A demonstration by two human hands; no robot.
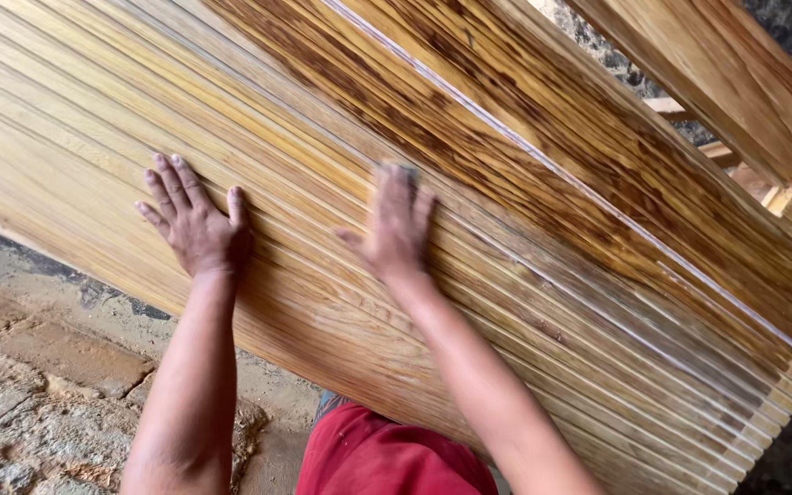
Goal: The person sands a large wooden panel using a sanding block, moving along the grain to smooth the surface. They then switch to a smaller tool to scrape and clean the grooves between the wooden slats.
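While the big grooved panel of golden-brown wood point(524, 211) is leaning across the whole view, its long ribs running from the upper left edge down to the lower right corner, I am pressing both hands against its face. My left hand point(196, 225) is lying flat and spread, fingers splayed, gripping nothing, close to the panel's lower edge. My right hand point(396, 229) is sitting further up the ribs, blurred, flattened over a small grey pad point(408, 171) whose corner is peeking past the fingertips; I cannot tell how firmly it is holding it. Below, the rough stone floor point(38, 385) is showing.
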